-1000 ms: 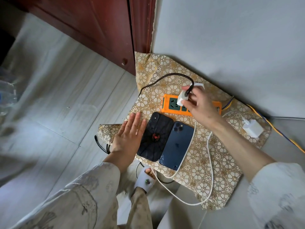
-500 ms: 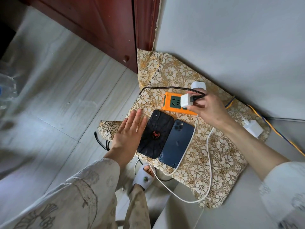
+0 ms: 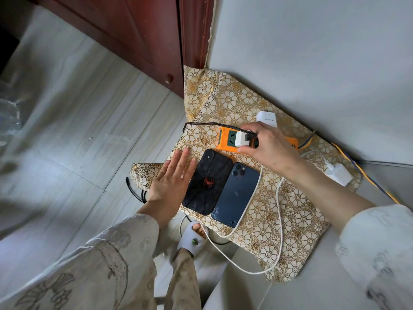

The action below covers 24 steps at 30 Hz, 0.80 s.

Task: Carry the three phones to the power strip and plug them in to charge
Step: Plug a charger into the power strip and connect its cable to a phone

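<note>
Two phones lie face down side by side on a floral gold cloth (image 3: 290,222): a black phone with a red spider (image 3: 206,182) and a dark blue phone (image 3: 237,194). My left hand (image 3: 171,182) lies flat and open beside the black phone, touching its left edge. Behind the phones sits an orange power strip (image 3: 225,139). My right hand (image 3: 268,146) grips a small white charger plug (image 3: 242,139) with a black braided cable (image 3: 201,124), pressed against the strip's socket face. A third phone is not visible.
A white adapter (image 3: 267,118) stands behind the strip, another white charger (image 3: 339,174) lies at the right. White cables (image 3: 278,220) loop over the cloth and down past my slippered foot (image 3: 193,237). The wall is right behind, a red-brown door (image 3: 138,30) at the back left.
My right hand has brought the white plug from above the strip's middle down and left onto its socket face. The left hand and both phones have stayed put.
</note>
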{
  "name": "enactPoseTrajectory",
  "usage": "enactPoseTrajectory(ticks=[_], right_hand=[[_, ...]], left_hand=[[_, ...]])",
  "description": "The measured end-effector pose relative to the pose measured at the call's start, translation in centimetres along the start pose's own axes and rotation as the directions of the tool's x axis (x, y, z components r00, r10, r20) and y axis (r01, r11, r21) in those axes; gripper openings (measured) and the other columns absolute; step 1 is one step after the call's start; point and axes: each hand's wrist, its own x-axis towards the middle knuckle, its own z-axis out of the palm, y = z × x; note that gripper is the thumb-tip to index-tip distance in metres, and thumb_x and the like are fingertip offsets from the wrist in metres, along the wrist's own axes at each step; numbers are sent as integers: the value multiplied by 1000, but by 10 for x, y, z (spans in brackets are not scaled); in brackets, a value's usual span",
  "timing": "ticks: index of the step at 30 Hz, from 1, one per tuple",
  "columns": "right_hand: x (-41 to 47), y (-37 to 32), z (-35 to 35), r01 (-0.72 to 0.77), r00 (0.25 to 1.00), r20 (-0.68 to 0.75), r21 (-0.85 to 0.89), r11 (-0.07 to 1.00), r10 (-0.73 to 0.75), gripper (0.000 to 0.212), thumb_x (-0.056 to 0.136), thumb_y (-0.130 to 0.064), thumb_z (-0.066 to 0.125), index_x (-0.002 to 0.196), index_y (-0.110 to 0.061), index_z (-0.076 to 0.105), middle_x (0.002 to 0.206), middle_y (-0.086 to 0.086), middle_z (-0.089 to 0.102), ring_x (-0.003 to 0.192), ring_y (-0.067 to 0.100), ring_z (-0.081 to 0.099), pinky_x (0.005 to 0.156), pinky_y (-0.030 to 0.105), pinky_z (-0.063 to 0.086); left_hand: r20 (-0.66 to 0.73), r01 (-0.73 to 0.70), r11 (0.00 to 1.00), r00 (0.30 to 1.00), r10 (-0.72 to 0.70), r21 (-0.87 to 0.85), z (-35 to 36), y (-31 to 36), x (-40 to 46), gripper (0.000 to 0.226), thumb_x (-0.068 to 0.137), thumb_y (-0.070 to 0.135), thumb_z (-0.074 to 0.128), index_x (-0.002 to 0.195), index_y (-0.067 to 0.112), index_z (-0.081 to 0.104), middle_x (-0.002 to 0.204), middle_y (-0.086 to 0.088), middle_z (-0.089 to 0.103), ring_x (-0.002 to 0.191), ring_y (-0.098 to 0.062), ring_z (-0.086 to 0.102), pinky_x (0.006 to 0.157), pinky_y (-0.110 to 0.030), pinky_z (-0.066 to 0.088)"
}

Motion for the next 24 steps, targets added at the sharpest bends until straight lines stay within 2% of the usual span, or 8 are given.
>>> enactPoseTrajectory(ticks=[5,10,16,21,24], right_hand=[[0,-4,1,17,999,-26,-50,999,-18,53,77,-21,71,124,-4,54,118,11,57,106,25,56,98,33,40],[3,-5,-2,24,1000,21,-71,997,-23,51,76,-18,71,122,-1,55,115,11,56,103,26,57,93,32,43],[3,-5,-4,21,998,55,-81,996,-16,51,78,-19,70,123,0,54,115,8,55,103,24,57,96,30,41],[9,-11,-2,49,996,86,-152,987,-37,45,82,-19,65,121,1,54,118,11,54,105,27,57,96,36,43],[8,-10,-2,37,996,84,-132,991,-26,48,82,-20,65,124,-1,52,122,10,53,108,27,56,100,37,43]], left_hand=[[-16,7,1000,1000,-7,-12,3,-1,1,89,83,-13,36,128,17,-34,138,-5,-39,131,-20,-31,119,-33,-3],[-13,-12,1000,1000,12,-11,3,-3,1,93,80,-15,38,129,16,-35,139,-6,-39,133,-22,-30,118,-33,-3],[6,-35,999,999,35,-8,3,-4,2,90,83,-14,37,127,14,-37,138,-8,-41,133,-23,-31,120,-35,-1],[2,-43,999,999,43,5,3,-4,3,91,83,-13,39,128,13,-35,139,-9,-39,138,-26,-26,120,-35,2],[-23,-42,999,999,43,17,6,-5,4,90,86,-8,41,128,13,-35,140,-10,-38,135,-25,-28,119,-34,0]])
